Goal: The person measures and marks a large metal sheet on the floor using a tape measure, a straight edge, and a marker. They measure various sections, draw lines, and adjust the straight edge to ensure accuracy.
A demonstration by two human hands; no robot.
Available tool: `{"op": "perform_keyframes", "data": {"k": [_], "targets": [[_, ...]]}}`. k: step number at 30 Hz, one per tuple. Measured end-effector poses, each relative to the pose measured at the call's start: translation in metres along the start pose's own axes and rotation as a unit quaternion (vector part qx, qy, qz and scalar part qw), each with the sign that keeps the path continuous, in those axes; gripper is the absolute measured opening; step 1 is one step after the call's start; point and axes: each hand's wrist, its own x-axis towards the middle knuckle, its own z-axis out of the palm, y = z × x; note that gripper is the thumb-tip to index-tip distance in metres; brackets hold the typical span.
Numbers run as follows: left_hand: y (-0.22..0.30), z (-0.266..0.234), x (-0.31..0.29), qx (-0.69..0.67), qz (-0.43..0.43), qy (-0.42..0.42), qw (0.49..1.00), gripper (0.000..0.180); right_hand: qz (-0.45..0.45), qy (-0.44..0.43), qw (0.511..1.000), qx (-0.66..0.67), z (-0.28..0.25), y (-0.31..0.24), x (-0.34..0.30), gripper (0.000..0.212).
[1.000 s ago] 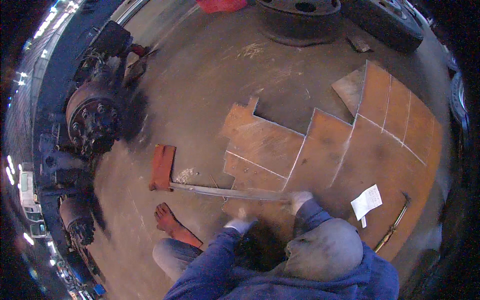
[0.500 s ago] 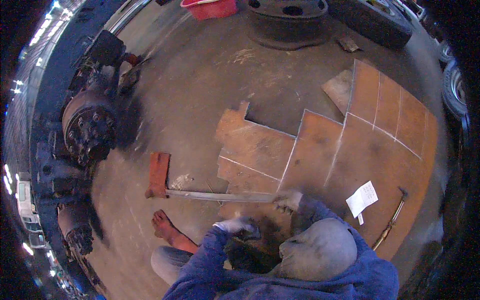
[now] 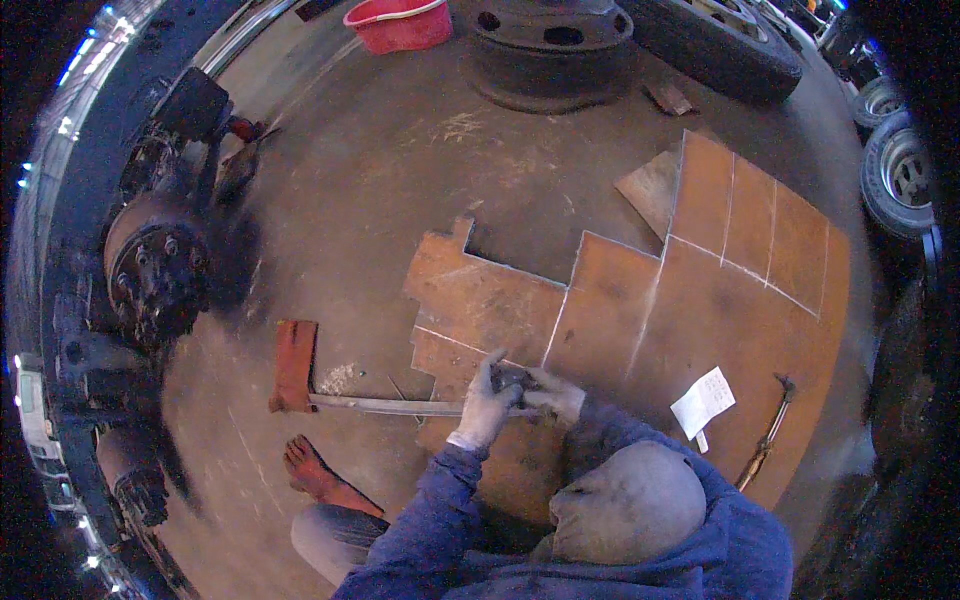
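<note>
Both hands meet right over the rusty plate point(image 3: 610, 330): left hand point(image 3: 485, 405) and right hand point(image 3: 558, 396), fingers bunched together. Can't tell whether either grip is closed on anything, it's all dark in there. Flat metal bar point(image 3: 385, 405) runs from beside the left hand out to 9 o'clock, far end at a red-orange folded piece point(image 3: 293, 365) on the floor point(image 3: 350, 230). Red-orange glove point(image 3: 330, 482) at 8. White paper point(image 3: 703, 403) at 3 on the plate, long thin tool point(image 3: 768, 435) just past it, near the right edge. Stepped plate edge at 12, then a wide stretch of floor to move in, up to the wheel rim point(image 3: 550, 55). Greasy hub point(image 3: 155, 265) at 10, well apart.
</note>
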Motion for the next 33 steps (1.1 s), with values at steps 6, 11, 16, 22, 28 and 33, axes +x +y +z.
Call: {"op": "perform_keyframes", "data": {"k": [6, 11, 16, 22, 28, 33], "targets": [[-0.001, -0.01, -0.022, 0.013, -0.021, -0.057, 0.998, 0.087, 0.054, -0.115, 0.992, -0.016, -0.003, 0.0, 0.005, 0.076], [0.003, -0.034, -0.024, 0.037, -0.126, -0.184, 0.974, 0.098, -0.035, -0.11, 0.988, -0.098, 0.015, 0.005, -0.006, 0.084], [0.012, -0.059, -0.025, 0.059, -0.065, -0.311, 0.946, 0.103, 0.037, -0.188, 0.961, -0.2, 0.039, -0.013, 0.005, 0.092], [0.013, -0.057, 0.006, 0.225, -0.061, -0.235, 0.944, 0.095, 0.03, -0.043, 0.955, -0.292, 0.017, 0.011, -0.004, 0.068], [0.03, -0.033, -0.004, 0.261, -0.087, -0.189, 0.943, 0.085, -0.075, -0.076, 0.98, -0.168, 0.025, 0.044, 0.003, 0.066], [0.037, -0.002, -0.025, 0.196, -0.052, -0.101, 0.974, 0.063, 0.022, -0.064, 0.994, 0.091, 0.018, 0.026, -0.025, 0.062]]}}
